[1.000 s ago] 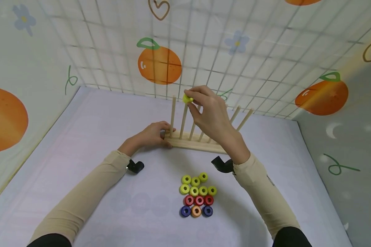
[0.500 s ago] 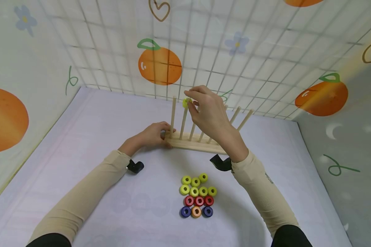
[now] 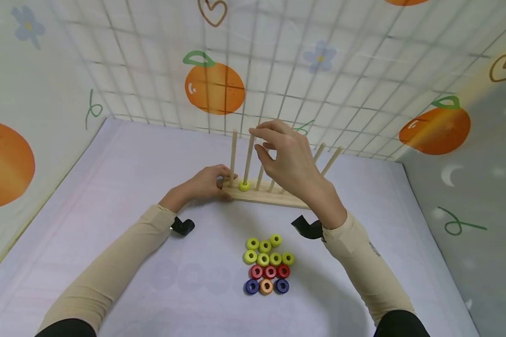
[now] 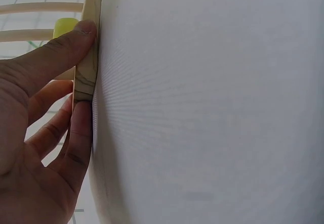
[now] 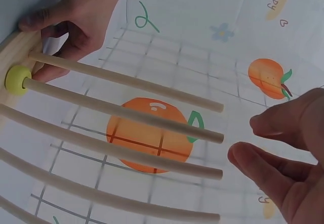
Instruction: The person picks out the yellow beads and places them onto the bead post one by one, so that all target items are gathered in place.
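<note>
A wooden base (image 3: 270, 198) with a row of upright pegs stands at the back of the table. My left hand (image 3: 205, 185) grips its left end, and in the left wrist view the thumb and fingers (image 4: 81, 133) clasp the wooden edge. One yellow bead (image 3: 244, 186) sits at the foot of the second peg from the left, down against the base. Near that peg's top is my right hand (image 3: 290, 157); the right wrist view shows its thumb and fingertips (image 5: 243, 155) apart, with nothing between them and clear of the peg tips. Part of the row is hidden behind this hand.
In front of the base lie loose beads in rows: several yellow ones (image 3: 263, 260), three red ones (image 3: 270, 272), two blue ones and an orange one (image 3: 266, 287). A printed curtain (image 3: 278, 70) over a wire grid rises behind the table.
The right hand has let go of the yellow bead at the second peg's top. The bead has dropped down the peg to the base. The left hand keeps its grip.
</note>
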Tool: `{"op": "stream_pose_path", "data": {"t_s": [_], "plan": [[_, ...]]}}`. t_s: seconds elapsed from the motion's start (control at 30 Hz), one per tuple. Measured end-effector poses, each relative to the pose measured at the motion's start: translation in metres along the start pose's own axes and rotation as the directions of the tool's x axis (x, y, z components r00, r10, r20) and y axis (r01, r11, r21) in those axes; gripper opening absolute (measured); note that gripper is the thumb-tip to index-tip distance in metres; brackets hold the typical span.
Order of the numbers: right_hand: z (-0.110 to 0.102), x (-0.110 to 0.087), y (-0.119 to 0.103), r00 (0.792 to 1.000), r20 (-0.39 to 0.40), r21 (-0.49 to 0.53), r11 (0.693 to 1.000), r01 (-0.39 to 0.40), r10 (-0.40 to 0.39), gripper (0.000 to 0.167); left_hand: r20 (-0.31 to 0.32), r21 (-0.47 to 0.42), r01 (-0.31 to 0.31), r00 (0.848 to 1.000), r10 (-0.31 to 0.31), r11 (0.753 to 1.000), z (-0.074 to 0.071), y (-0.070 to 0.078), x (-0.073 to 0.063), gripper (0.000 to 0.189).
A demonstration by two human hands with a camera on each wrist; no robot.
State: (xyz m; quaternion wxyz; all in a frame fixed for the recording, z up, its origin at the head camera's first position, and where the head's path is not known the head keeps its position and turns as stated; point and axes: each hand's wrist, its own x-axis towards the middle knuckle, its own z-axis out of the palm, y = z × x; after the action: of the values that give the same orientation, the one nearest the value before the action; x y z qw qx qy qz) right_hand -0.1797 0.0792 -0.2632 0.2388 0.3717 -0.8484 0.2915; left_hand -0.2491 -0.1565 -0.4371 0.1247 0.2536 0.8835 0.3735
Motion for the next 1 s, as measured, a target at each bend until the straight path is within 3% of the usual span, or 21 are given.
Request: {"op": "stream_pose_path", "data": {"t_s": [0.3,0.67,1.0], "plan": [[-0.009,-0.020,-0.004,0.999,0.028,0.006,0.999,0.039,-0.039,0.029,0.001,-0.022,0.035,0.999,-0.035,0.999,-0.002,0.001,0.001,0.066],[-0.010,-0.056,0.003,0.993,0.114,0.016,1.000,-0.026,0.024,0.031,0.002,-0.025,0.022,1.000,-0.022,0.999,-0.002,0.000,0.004,0.069],[0.001,-0.094,0.011,0.954,0.271,-0.009,0.992,-0.129,0.126,0.030,0.005,-0.007,0.022,1.000,-0.022,1.000,0.000,0.003,0.000,0.068]]}}
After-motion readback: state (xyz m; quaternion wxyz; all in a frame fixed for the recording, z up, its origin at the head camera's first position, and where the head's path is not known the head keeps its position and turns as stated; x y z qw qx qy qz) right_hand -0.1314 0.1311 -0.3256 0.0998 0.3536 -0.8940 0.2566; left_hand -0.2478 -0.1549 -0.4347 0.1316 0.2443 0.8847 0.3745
